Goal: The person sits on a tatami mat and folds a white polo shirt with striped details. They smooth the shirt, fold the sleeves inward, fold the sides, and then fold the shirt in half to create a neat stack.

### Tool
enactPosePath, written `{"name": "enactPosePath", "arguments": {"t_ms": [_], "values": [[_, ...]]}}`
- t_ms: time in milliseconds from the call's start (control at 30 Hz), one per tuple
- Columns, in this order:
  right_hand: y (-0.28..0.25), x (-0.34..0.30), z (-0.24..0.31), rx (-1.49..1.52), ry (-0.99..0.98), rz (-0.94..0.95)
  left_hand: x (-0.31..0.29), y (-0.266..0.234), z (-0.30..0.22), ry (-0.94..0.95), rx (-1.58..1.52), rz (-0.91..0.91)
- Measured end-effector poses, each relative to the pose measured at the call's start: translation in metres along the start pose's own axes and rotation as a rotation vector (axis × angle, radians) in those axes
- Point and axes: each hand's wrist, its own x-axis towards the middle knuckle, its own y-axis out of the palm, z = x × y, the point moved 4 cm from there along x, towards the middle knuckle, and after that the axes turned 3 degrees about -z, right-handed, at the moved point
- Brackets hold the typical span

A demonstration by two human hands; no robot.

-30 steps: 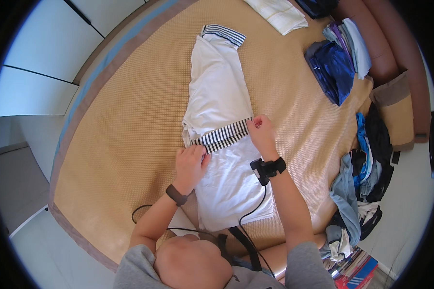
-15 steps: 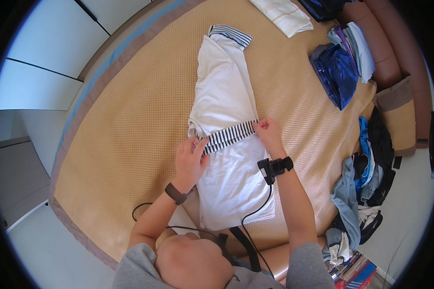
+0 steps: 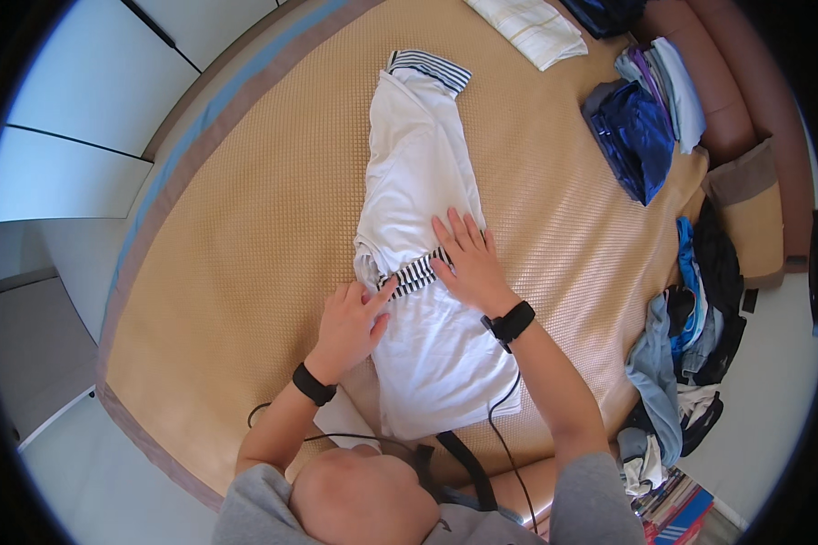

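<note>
A white garment (image 3: 418,173) with black-and-white striped trim lies lengthwise on the mat, folded narrow. One striped end points away from me, and a striped band (image 3: 415,275) crosses its middle at a slant. My right hand (image 3: 471,263) rests flat over the band's right part, fingers spread on the white cloth, covering that end. My left hand (image 3: 353,320) is at the band's left end. Its index finger touches the stripes while the thumb stands apart, so it looks open.
The garment lies on a tan woven mat (image 3: 227,227). Folded clothes, among them a shiny dark blue piece (image 3: 632,141), sit at the far right. A loose heap with jeans (image 3: 654,372) lines the right edge. A black cable (image 3: 509,445) hangs from my right wrist.
My right hand has let go of the band's right end and now lies flat over it. The left hand's fingers have loosened at the left end and shifted slightly down.
</note>
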Motion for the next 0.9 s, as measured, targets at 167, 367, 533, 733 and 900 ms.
{"name": "enactPosePath", "arguments": {"t_ms": [167,367,533,733,900], "values": [[0.005,-0.002,-0.001,0.068,0.038,0.02,0.0,-0.006,0.001,-0.012,-0.134,0.155],[0.011,-0.006,-0.006,0.108,0.073,-0.002,0.074,-0.055,0.029,-0.076,-0.422,-0.021],[0.018,-0.001,-0.001,0.111,0.094,-0.006,0.19,-0.037,0.122,-0.481,-0.514,-0.181],[0.022,-0.002,-0.001,0.119,0.138,-0.015,0.271,-0.035,0.113,-0.594,-0.952,-0.275],[0.024,-0.003,-0.007,0.123,0.147,0.008,0.289,-0.024,0.103,-0.604,-0.838,-0.085]]}}
